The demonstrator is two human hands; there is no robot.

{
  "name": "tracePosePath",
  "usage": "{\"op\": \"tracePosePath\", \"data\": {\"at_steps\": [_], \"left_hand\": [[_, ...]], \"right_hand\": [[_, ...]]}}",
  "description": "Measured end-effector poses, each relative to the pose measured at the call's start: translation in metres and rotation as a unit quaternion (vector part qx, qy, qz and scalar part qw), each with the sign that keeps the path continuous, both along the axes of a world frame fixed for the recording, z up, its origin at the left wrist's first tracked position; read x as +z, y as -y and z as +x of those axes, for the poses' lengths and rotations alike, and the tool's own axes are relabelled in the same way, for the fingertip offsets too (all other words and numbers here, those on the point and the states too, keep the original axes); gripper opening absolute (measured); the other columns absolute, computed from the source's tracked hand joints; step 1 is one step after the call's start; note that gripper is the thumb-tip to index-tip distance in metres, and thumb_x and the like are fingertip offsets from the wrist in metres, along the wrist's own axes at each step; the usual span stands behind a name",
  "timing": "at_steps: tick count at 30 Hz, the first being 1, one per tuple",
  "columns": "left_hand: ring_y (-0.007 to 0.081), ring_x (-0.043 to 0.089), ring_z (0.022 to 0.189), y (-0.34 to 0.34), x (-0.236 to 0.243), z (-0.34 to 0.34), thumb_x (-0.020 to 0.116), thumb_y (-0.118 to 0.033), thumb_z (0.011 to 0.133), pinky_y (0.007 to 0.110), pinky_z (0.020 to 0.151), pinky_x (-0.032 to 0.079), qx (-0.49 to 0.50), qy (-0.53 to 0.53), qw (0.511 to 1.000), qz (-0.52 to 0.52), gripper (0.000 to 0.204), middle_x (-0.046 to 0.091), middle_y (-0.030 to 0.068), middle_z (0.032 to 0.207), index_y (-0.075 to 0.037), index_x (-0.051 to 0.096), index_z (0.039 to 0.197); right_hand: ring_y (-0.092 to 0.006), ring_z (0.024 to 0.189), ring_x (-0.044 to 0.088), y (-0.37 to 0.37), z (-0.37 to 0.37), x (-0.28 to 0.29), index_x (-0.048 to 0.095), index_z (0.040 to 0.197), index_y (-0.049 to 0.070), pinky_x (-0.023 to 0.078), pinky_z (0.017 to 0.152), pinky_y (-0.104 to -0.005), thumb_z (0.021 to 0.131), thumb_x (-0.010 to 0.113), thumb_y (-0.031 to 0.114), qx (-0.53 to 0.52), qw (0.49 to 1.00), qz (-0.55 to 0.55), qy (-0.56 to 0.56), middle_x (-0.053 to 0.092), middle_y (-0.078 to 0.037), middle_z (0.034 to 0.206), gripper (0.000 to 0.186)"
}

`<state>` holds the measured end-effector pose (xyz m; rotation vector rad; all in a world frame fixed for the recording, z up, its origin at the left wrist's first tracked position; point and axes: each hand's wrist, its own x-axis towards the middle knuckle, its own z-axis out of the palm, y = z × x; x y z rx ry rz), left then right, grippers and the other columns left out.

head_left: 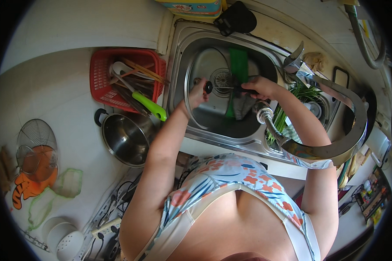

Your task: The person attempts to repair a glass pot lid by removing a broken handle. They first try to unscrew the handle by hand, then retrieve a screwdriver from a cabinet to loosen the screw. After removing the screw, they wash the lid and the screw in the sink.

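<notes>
My left hand (197,94) is closed at a clear round lid (186,82) with a thin metal rim, held tilted over the sink. Its round black knob (208,87) sits by my fingertips. My right hand (262,88) grips a black-handled tool (247,91). A thin metal shaft (224,88) runs from it toward the knob, like a screwdriver's, though its tip is too small to make out. Below both hands lies the steel sink (191,52) with its round drain. A flat green strip (238,65) and a greyish crumpled piece lie inside, partly behind my right hand.
Left of the sink stand a red basket (101,78) of utensils, a green-handled utensil (149,105) and a steel pot (128,141). A faucet (294,64), a flexible hose (272,124) and green leafy vegetables (302,93) are at the right. A black object (235,19) rests on the far rim.
</notes>
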<state>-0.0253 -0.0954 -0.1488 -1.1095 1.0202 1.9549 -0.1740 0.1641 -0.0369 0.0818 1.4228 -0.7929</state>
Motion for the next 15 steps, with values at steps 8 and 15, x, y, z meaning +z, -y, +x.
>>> {"op": "tracePosePath", "data": {"at_steps": [8,15], "left_hand": [[0.0131,0.040,0.050,-0.005,0.013,-0.006,0.041,-0.048,0.094,0.029,0.048,0.034,0.021,0.050,0.998,0.008,0.028,0.045,0.0005,0.064,-0.021,0.048,0.090],[0.0130,0.041,0.050,-0.006,0.010,-0.006,0.043,-0.047,0.093,0.029,0.047,0.033,0.034,0.024,0.999,0.015,0.028,0.045,-0.0004,0.063,-0.020,0.047,0.088]], "right_hand": [[-0.0284,0.061,0.059,-0.015,0.033,-0.016,0.064,0.100,0.006,0.049,0.059,-0.0380,0.082,0.061,0.035,0.203,0.813,-0.151,-0.525,0.064,-0.009,0.077,0.035],[-0.0200,0.069,0.061,-0.024,0.024,-0.003,0.057,0.116,0.004,0.050,0.060,-0.0338,0.086,0.056,0.045,0.043,0.925,-0.113,-0.360,0.062,-0.007,0.091,0.051]]}}
